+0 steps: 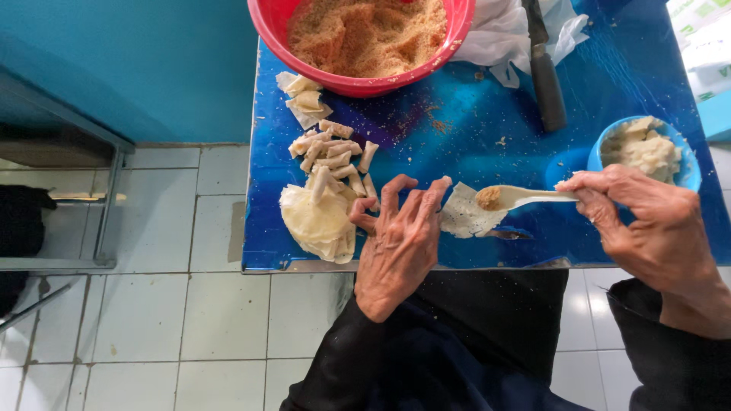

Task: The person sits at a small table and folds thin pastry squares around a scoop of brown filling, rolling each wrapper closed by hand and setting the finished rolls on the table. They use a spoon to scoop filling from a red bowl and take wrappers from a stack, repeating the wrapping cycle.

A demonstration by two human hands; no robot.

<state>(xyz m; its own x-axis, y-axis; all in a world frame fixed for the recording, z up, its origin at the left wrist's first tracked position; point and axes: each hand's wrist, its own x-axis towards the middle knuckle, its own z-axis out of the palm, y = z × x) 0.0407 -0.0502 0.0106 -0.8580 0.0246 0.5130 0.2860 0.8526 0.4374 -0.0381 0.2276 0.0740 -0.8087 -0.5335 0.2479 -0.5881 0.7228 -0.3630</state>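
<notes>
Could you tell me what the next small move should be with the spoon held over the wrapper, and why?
Probably tip the spoon so its brown filling drops onto the wrapper. The right hand holds the loaded spoon just above the flat, still bare wrapper, and the left hand pins the wrapper's edge with its fingertips, so the sheet looks ready to receive it.

Teal wall (152,68), pale tiled floor (175,320), glossy blue table (472,129)

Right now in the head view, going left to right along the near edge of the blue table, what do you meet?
Wrapper stack → left hand → single wrapper → spoon → right hand.
</notes>
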